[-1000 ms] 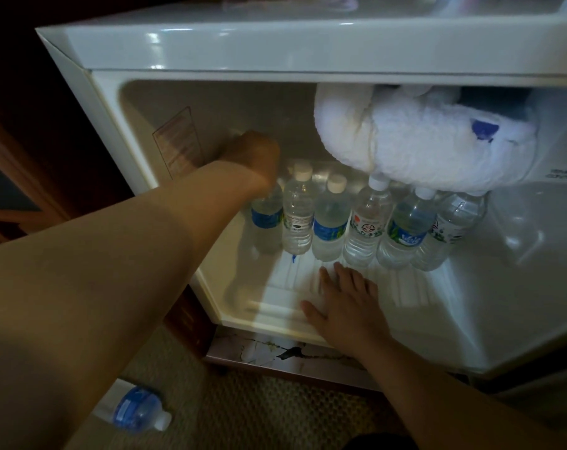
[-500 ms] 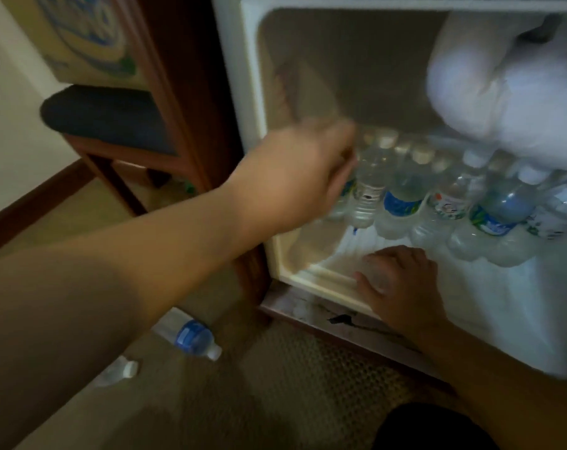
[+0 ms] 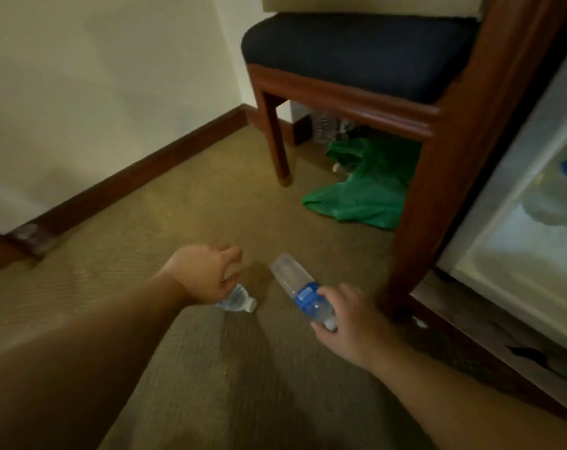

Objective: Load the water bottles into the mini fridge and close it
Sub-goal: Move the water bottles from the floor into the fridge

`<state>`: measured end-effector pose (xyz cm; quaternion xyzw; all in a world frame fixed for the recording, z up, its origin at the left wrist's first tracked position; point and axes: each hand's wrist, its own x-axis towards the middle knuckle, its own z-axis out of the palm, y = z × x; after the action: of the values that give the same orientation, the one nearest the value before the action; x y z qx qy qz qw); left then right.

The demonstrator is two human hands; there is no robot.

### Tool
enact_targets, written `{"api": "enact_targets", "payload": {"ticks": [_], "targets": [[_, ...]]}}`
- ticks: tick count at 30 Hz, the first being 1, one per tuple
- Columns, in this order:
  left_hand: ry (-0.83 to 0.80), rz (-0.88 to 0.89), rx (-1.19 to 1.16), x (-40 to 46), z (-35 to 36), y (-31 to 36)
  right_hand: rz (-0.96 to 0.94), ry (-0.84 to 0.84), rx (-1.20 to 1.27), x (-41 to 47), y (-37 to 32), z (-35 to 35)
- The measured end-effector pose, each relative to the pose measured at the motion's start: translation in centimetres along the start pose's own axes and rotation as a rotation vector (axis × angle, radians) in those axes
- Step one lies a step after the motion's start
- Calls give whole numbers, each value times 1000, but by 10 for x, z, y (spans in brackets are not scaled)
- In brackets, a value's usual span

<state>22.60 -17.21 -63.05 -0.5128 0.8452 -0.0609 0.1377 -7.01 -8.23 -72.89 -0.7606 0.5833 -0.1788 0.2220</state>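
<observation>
My right hand (image 3: 344,315) has its fingers (image 3: 327,292) wrapped around the cap end of a water bottle with a blue label (image 3: 300,292), which lies on the carpet (image 3: 178,203) with its base pointing away from me. Just to its left, my left hand (image 3: 202,274) curls over a second, smaller bottle (image 3: 238,298) lying on the carpet; I cannot tell whether those fingers have closed on it. The open mini fridge (image 3: 516,241) stands to the right, with blurred shapes inside. A wooden chair with a dark seat (image 3: 357,50) is beyond, a green bag (image 3: 360,193) under it.
</observation>
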Motion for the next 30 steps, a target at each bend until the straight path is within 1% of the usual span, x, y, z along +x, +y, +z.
{"api": "enact_targets", "payload": {"ticks": [2, 3, 4, 5, 8, 10, 12, 14, 15, 18, 20, 21, 23, 25, 28, 30], "targets": [[-177, -32, 20, 1, 43, 11, 386, -50, 203, 15, -4, 29], [-225, -33, 39, 3, 62, 20, 503, -78, 265, 21, -5, 41], [-261, -35, 51, 5, 78, 30, 565, -110, 271, 25, -5, 51], [-296, -41, 53, 7, 92, 40, 590, -130, 234, 27, -4, 58], [-385, -85, 50, 18, 115, 58, 567, -128, 131, 32, 5, 62], [-358, -71, 97, 26, 114, 58, 532, -154, 114, 33, 9, 53], [-354, -6, 138, 31, 108, 54, 468, -170, 67, 30, 9, 35], [-406, 83, 203, 32, 94, 50, 372, -149, 22, 26, 5, 8], [-436, 115, 201, 33, 81, 49, 306, -121, 5, 23, 2, -10], [-491, 135, 54, 36, 26, 47, 40, -3, -83, 7, -12, -66], [-442, 138, -139, 35, -14, 46, -84, 19, -97, -10, -21, -100], [-377, 149, -233, 33, -34, 48, -110, 29, -92, -21, -24, -116], [-198, 230, -311, 27, -68, 58, -63, 47, -34, -43, -27, -148], [-75, 324, -364, 21, -99, 74, -14, 105, 22, -68, -30, -180], [64, 451, -476, 18, -140, 103, 14, 241, 22, -107, -37, -230], [196, 518, -515, 19, -163, 121, 23, 359, 15, -133, -43, -263]]}}
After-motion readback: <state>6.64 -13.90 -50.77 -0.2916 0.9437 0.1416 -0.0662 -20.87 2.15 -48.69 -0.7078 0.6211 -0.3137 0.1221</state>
